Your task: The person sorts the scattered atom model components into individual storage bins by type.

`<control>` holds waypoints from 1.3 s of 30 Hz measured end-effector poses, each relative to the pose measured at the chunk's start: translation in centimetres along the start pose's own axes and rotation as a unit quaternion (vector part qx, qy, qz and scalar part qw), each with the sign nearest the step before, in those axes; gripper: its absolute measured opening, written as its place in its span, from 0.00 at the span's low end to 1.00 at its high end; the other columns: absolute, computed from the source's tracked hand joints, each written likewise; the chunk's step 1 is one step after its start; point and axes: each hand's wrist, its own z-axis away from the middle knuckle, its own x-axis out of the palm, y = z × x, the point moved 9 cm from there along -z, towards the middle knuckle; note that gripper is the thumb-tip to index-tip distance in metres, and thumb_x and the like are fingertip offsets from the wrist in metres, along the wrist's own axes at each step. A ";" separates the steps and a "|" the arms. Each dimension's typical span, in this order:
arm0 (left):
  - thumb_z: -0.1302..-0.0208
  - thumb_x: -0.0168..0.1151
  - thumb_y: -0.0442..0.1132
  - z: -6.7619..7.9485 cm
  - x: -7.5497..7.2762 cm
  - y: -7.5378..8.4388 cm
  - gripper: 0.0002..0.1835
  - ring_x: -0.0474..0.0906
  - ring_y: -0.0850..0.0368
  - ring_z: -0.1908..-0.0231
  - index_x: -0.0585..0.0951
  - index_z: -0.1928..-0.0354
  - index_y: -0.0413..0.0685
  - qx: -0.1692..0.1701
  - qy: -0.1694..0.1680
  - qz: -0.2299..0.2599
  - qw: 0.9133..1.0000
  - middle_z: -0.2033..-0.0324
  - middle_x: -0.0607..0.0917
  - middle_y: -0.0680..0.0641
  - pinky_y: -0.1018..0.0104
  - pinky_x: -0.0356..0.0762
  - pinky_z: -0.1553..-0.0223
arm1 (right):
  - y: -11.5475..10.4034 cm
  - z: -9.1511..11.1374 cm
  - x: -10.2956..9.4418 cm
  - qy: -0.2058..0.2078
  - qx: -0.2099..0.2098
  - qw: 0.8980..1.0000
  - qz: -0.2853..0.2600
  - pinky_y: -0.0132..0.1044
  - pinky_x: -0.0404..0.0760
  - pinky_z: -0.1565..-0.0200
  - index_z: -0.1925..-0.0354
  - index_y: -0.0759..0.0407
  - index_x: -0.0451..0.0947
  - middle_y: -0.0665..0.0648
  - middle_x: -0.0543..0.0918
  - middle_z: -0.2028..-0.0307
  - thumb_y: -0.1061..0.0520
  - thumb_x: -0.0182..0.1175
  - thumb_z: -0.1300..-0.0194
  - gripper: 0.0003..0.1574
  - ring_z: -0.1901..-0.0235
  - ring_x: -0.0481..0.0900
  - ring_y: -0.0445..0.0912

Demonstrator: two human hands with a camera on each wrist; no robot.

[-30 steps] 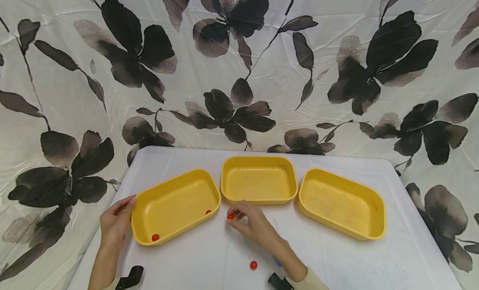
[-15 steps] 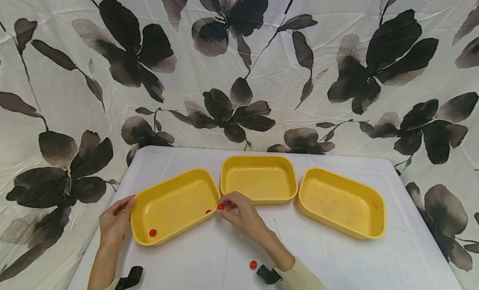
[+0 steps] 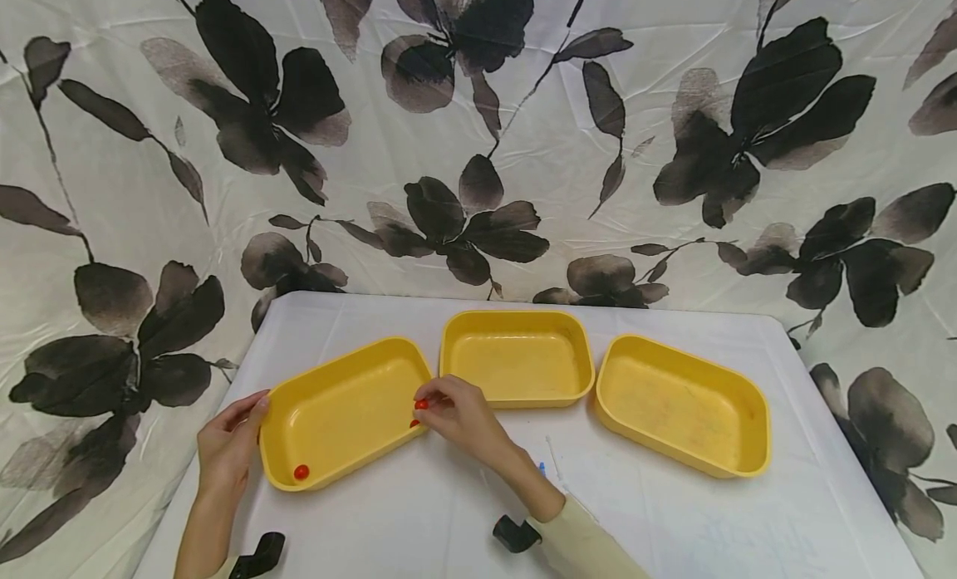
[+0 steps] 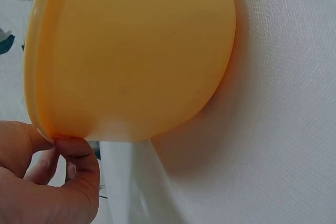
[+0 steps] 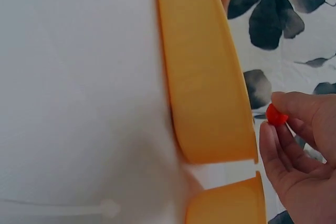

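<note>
My left hand [image 3: 228, 446] pinches the rim at the left end of the left yellow tray [image 3: 344, 404]; the left wrist view shows the thumb and fingers on that rim [image 4: 39, 121]. Between the thumb and fingertips of my right hand [image 3: 467, 421] is a small red ball [image 5: 276, 115], held over the right end of the same tray. Inside, one red ball [image 3: 301, 472] lies in the near left corner. Another red ball [image 3: 414, 424] shows partly at the right end, just below the held one.
A middle yellow tray [image 3: 516, 363] and a right yellow tray [image 3: 684, 409] stand beside it on the white-covered table [image 3: 673, 521]. A small blue object [image 3: 542, 468] lies partly behind my right forearm. Floral cloth [image 3: 463, 147] hangs behind the table.
My right hand has carried its red ball leftward from the table to over the left tray. The ball in the tray's left corner has shifted slightly. The loose table ball is now hidden.
</note>
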 end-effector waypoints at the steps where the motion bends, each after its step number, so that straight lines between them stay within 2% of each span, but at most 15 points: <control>1: 0.25 0.60 0.50 0.0 0.0 0.0 0.26 0.75 0.72 0.56 0.77 0.32 0.44 0.000 0.000 0.001 1.000 0.47 0.80 0.56 0.86 0.74 0.54 | -0.1 -0.2 0.1 -0.002 -0.002 1.000 -0.004 0.31 0.85 0.53 0.55 0.65 0.82 0.58 0.83 0.59 0.68 0.70 0.36 0.11 0.60 0.82 0.45; 5: 0.25 0.60 0.49 0.0 0.0 0.0 0.26 0.75 0.71 0.56 0.76 0.32 0.43 0.000 0.000 0.001 1.000 0.47 0.79 0.56 0.86 0.74 0.54 | -0.2 -0.9 0.7 -0.009 -0.008 1.000 -0.002 0.34 0.85 0.54 0.56 0.67 0.82 0.60 0.83 0.60 0.68 0.70 0.36 0.10 0.61 0.82 0.44; 11: 0.26 0.61 0.48 0.1 0.0 0.0 0.25 0.76 0.71 0.57 0.77 0.33 0.42 0.003 -0.001 0.023 1.000 0.54 0.79 0.62 0.87 0.75 0.57 | -0.3 -1.8 1.8 -0.040 -0.006 0.999 0.024 0.36 0.85 0.53 0.56 0.67 0.82 0.59 0.83 0.60 0.68 0.69 0.35 0.09 0.62 0.80 0.43; 15: 0.26 0.62 0.46 0.2 0.0 0.1 0.24 0.76 0.71 0.57 0.78 0.34 0.42 0.000 -0.003 0.044 0.999 0.57 0.79 0.64 0.88 0.75 0.58 | -0.4 -2.3 2.6 -0.067 -0.003 0.996 0.050 0.34 0.84 0.52 0.56 0.66 0.81 0.59 0.83 0.59 0.67 0.68 0.34 0.09 0.61 0.80 0.45; 18: 0.26 0.62 0.46 0.2 0.0 0.2 0.24 0.76 0.71 0.57 0.77 0.34 0.41 0.005 -0.004 0.038 0.999 0.57 0.79 0.64 0.88 0.75 0.58 | -0.2 -2.6 3.2 -0.085 0.006 0.993 0.078 0.29 0.82 0.53 0.56 0.65 0.82 0.58 0.83 0.59 0.66 0.68 0.33 0.08 0.60 0.80 0.45; 23: 0.25 0.61 0.47 0.2 0.0 0.2 0.25 0.76 0.71 0.57 0.77 0.33 0.42 0.005 -0.001 0.018 1.000 0.56 0.78 0.63 0.87 0.75 0.57 | -0.2 -3.0 4.3 -0.117 0.011 0.984 0.135 0.23 0.78 0.55 0.57 0.63 0.83 0.55 0.83 0.61 0.65 0.68 0.33 0.07 0.61 0.78 0.42; 29: 0.24 0.60 0.48 0.2 0.1 0.2 0.26 0.75 0.70 0.56 0.76 0.32 0.42 0.003 -0.001 0.001 1.000 0.53 0.78 0.61 0.87 0.75 0.56 | -0.3 -3.5 5.3 -0.141 0.009 0.969 0.203 0.20 0.72 0.61 0.59 0.61 0.84 0.51 0.82 0.66 0.64 0.68 0.34 0.05 0.66 0.74 0.39; 39: 0.24 0.59 0.49 0.1 0.0 0.1 0.27 0.74 0.69 0.55 0.75 0.31 0.43 -0.003 -0.002 -0.004 1.000 0.47 0.78 0.56 0.85 0.75 0.52 | 0.0 -4.2 6.3 -0.180 0.056 0.949 0.251 0.22 0.70 0.66 0.64 0.59 0.82 0.48 0.78 0.70 0.64 0.68 0.34 0.03 0.69 0.72 0.38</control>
